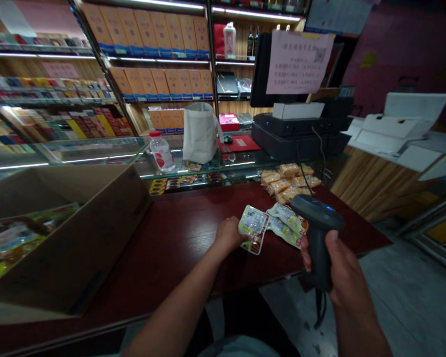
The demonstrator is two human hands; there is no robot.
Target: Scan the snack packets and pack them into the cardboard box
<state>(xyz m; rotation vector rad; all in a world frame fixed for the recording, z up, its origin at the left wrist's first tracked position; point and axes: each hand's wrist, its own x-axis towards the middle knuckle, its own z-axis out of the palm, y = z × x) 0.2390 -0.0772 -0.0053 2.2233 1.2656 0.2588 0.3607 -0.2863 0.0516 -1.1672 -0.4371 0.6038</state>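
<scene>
My left hand point(228, 234) is closed on a small snack packet point(253, 228), its printed back tilted up just above the dark red counter point(178, 233). My right hand point(336, 270) grips the handle of a black barcode scanner point(317, 233), whose head points left toward the packet. Two more green-edged snack packets point(288, 223) lie flat on the counter between my hands. A cable hangs from the scanner's handle below my right hand.
A large open cardboard box point(70, 233) with packaged goods fills the counter's left. Behind stand a glass case with a drink bottle point(161, 151), a white tote bag point(199, 131), a pile of yellow snack packs point(288, 181) and a register with monitor point(297, 134). Shelves line the back wall.
</scene>
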